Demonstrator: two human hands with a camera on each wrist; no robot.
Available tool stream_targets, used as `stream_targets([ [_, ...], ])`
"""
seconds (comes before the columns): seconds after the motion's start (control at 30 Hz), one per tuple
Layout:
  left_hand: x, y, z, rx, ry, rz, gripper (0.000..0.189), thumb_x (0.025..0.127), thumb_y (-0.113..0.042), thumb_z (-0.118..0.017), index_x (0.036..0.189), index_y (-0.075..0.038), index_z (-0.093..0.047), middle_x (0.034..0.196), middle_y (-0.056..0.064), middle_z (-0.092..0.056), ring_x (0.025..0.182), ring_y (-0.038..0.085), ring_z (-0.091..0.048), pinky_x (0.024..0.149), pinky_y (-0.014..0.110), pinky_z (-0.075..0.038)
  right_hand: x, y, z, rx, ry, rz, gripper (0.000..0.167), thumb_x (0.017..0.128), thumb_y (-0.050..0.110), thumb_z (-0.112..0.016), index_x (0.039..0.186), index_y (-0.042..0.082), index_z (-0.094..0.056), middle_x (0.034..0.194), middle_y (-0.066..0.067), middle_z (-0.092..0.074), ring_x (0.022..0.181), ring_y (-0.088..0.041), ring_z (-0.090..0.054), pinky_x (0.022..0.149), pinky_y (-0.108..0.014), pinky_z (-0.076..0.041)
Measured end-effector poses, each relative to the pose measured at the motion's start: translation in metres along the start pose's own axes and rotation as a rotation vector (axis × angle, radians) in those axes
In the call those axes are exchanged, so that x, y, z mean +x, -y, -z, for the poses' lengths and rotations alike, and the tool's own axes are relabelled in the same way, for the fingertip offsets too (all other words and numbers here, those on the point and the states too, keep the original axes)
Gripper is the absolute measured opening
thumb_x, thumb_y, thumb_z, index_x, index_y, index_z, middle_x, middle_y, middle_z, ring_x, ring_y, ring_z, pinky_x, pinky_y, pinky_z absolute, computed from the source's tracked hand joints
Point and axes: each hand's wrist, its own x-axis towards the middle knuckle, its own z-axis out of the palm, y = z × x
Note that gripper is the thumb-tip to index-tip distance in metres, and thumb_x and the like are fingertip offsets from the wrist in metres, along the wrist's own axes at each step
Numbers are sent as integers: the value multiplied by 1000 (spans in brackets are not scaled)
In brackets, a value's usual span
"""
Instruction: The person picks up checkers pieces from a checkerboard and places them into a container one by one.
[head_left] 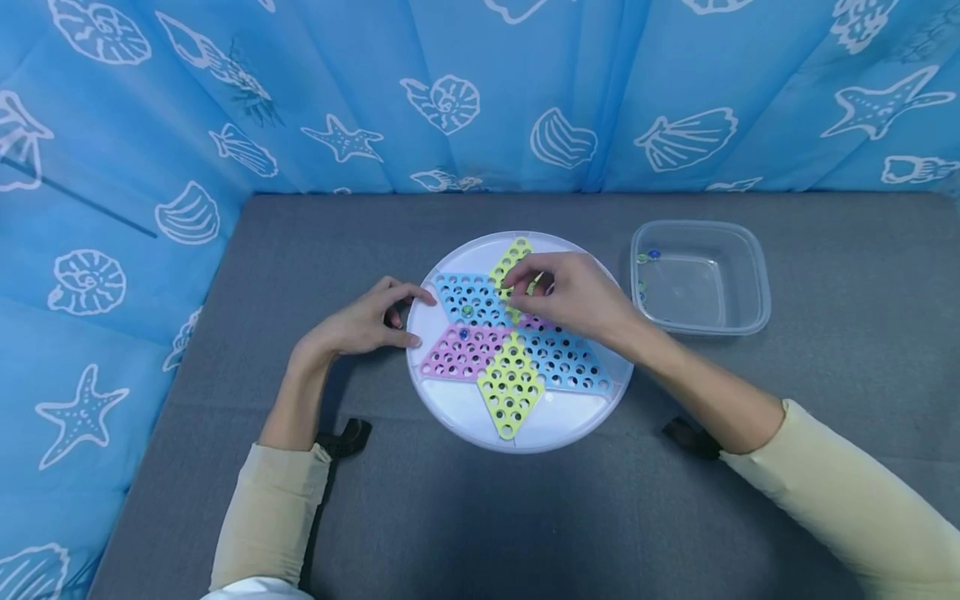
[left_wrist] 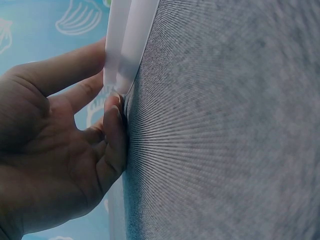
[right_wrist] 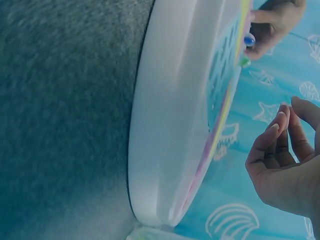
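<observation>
A round white Chinese checkers board (head_left: 457, 414) carries a star of yellow, pink and blue holed sections. My left hand (head_left: 365, 323) holds its left rim, thumb and index finger at the edge; in the left wrist view, other fingers curl low beside the rim (left_wrist: 120, 60). Over the board's upper part, my right hand (head_left: 573, 292) has thumb and fingertips drawn together, close above the yellow section (head_left: 517, 247). I cannot tell whether a marble is between them. A green marble (head_left: 467, 311) sits in the blue section, a blue marble (head_left: 464, 334) in the pink one.
Right of the board stands a clear plastic container (head_left: 757, 292) with several marbles along its left side. The table (head_left: 525, 517) has a grey cloth top. A blue curtain (head_left: 480, 50) with white shell prints hangs behind and on the left.
</observation>
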Motion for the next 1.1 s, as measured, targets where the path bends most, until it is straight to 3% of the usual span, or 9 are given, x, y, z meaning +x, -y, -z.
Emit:
stream_targets([
  [0.53, 3, 1, -3, 16, 0, -7, 52, 88, -18, -76, 136, -15, -55, 117, 13, -35, 89, 25, -41, 77, 38, -36, 17, -4, -24, 56, 61, -20, 18, 90, 14, -73, 107, 9, -72, 91, 0, -68, 81, -15, -62, 68, -31, -51],
  [0.7, 2, 1, -1, 15, -7, -6, 51, 88, -15, -76, 135, -14, -55, 115, 14, -36, 87, 25, -42, 77, 38, -36, 25, -3, -30, 35, 102, 2, 23, 89, 9, -72, 113, 6, -71, 97, -1, -70, 86, -12, -65, 79, -29, -52],
  [1.1, 2, -1, 0, 24, -9, -17, 52, 86, -14, -77, 134, -16, -56, 114, 13, -36, 88, 25, -43, 77, 38, -37, 35, -7, -37, -45, 167, 2, 29, 89, 12, -74, 117, 11, -72, 91, 2, -67, 81, -12, -61, 77, -30, -48],
])
